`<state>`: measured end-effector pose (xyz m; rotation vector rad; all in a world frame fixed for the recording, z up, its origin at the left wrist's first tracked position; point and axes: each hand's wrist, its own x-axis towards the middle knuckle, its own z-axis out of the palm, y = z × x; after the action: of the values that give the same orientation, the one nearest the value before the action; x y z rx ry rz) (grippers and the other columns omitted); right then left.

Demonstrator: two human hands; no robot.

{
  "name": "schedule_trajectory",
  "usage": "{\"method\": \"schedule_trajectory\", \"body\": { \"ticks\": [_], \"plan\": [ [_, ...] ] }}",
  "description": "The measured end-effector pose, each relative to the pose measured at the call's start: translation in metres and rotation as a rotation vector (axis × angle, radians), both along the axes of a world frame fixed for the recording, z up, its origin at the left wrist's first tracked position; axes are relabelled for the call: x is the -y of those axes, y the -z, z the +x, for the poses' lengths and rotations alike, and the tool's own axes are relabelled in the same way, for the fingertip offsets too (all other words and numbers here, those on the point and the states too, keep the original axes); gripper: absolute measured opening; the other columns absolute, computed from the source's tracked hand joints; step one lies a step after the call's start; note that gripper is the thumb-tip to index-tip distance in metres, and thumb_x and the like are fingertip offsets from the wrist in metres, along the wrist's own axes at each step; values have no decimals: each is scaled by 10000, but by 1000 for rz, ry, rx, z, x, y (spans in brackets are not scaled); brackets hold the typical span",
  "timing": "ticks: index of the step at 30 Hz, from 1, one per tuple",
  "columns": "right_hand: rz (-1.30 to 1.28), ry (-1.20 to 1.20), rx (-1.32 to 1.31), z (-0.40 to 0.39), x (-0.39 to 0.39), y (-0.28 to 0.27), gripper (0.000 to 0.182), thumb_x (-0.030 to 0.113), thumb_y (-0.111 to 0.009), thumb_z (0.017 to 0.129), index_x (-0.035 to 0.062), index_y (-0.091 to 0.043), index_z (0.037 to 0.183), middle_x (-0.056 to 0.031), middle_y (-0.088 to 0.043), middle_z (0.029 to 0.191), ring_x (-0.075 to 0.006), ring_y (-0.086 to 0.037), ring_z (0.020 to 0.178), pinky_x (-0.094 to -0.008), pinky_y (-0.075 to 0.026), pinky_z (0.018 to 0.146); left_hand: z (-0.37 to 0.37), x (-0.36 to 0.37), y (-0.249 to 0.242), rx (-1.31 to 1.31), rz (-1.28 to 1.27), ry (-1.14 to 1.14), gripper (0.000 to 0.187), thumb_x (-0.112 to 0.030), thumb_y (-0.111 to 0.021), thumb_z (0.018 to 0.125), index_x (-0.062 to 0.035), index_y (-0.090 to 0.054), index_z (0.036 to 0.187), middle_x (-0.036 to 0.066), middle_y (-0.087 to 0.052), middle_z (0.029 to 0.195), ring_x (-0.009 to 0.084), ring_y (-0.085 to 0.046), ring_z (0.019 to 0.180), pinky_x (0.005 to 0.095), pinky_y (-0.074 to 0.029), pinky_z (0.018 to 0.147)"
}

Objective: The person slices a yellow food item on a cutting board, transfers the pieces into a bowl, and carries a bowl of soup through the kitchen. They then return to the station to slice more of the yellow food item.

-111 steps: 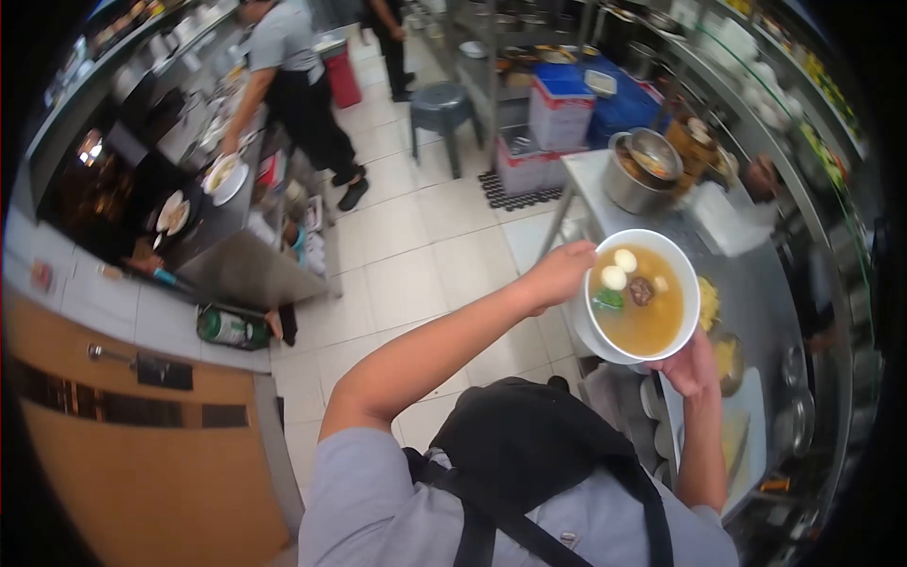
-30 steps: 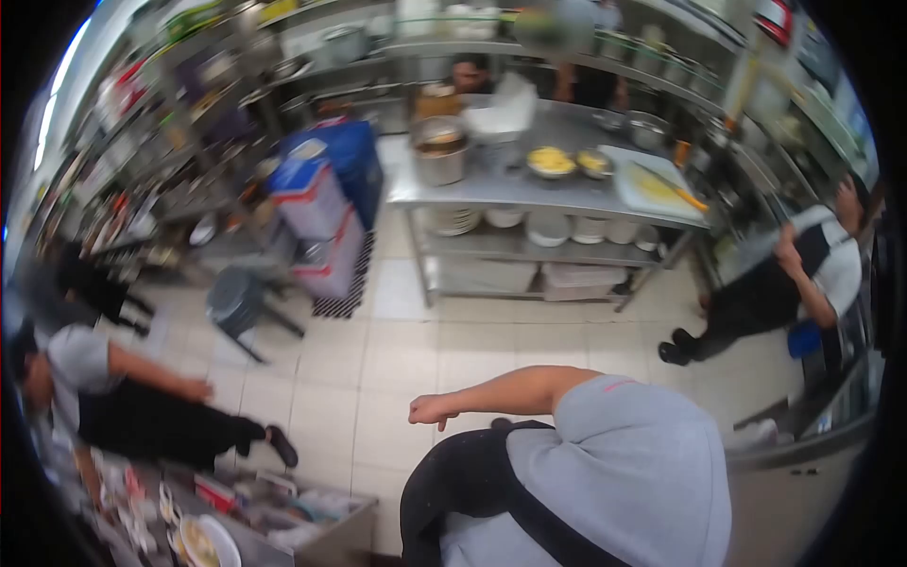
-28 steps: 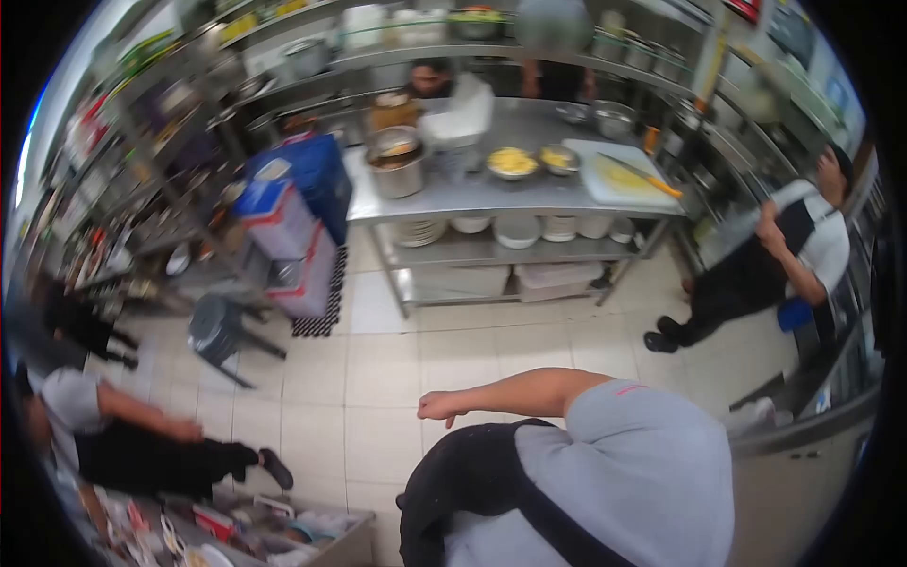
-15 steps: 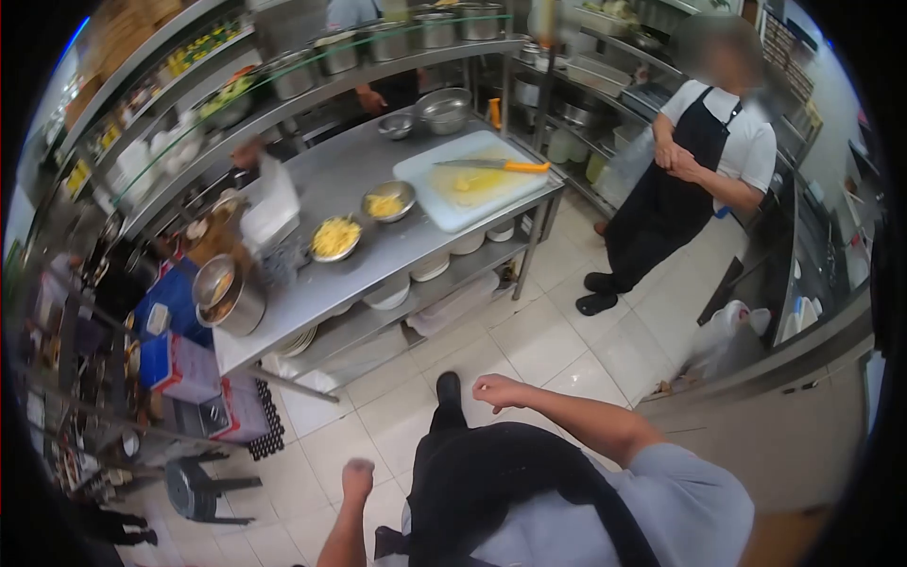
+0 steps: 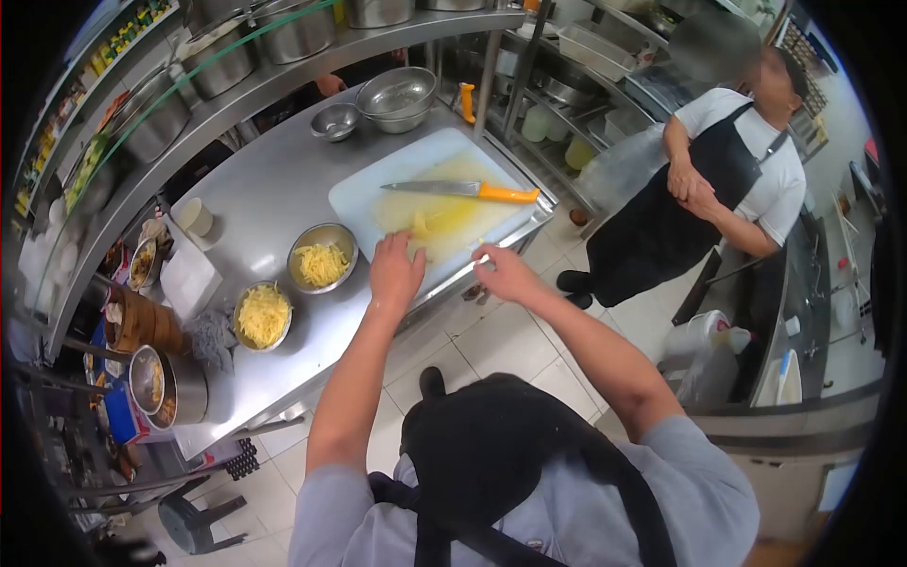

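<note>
My left hand point(image 5: 397, 269) reaches to the near left edge of the white cutting board point(image 5: 364, 194), its fingers apart and nothing held. Close to the board's near right edge, my right hand point(image 5: 501, 272) is curled, with a small pale bit at its fingertips that is too small to name. An orange-handled knife point(image 5: 508, 194) lies across the board, blade to the left. Yellow pieces point(image 5: 421, 225) rest on the wet yellow patch in front of it. Left of my left hand stand two metal bowls of yellow strips point(image 5: 322, 265), point(image 5: 264, 316).
A person in a black apron point(image 5: 699, 180) stands at the right with hands together. Empty metal bowls point(image 5: 397, 94) sit behind the board. A shelf with metal pots point(image 5: 295, 33) runs above the table. A steel pot point(image 5: 184, 389) stands at the table's left end.
Both my hands have moved up from beside my body to the board's near edge. My left hand has opened. The table now appears nearer.
</note>
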<state>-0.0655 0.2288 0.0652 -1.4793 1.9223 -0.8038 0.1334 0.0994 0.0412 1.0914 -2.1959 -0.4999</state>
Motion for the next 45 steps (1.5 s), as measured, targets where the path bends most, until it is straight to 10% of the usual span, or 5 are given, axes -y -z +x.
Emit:
{"method": "schedule_trajectory", "body": {
  "ticks": [5,9,27,45],
  "plan": [
    [-344,-32,-347,-76,81,16,313,164,-655,899,17,-633,1174,-234,-716,1038,-426,-685,919,-470,-534,834,-47,37,20,186,22,-126,343,-221,-710,884,-18,-674,1159,181,-674,1130,393,-604,1103,475,-508,947],
    [-107,-230,-703,-114,122,21,353,61,-593,846,7,-604,1194,-224,-713,967,-405,-694,1016,-528,-475,937,-44,31,23,90,49,-133,275,-133,-690,873,-4,-694,1116,176,-671,1137,385,-601,1122,476,-503,977],
    [332,-441,63,-153,88,-36,381,206,-585,944,21,-564,1276,-240,-714,932,-430,-697,897,-498,-533,804,-51,-14,22,110,-89,-182,264,55,-634,861,-5,-650,1118,172,-626,1198,386,-611,1093,459,-541,938],
    [218,-636,-197,-130,33,-22,644,174,-541,968,148,-364,1586,-229,-697,881,-414,-682,801,-539,-541,755,-38,-9,20,148,-162,-23,218,-9,-686,839,-6,-687,1057,131,-675,1170,341,-638,1106,428,-548,952]
  ]
}}
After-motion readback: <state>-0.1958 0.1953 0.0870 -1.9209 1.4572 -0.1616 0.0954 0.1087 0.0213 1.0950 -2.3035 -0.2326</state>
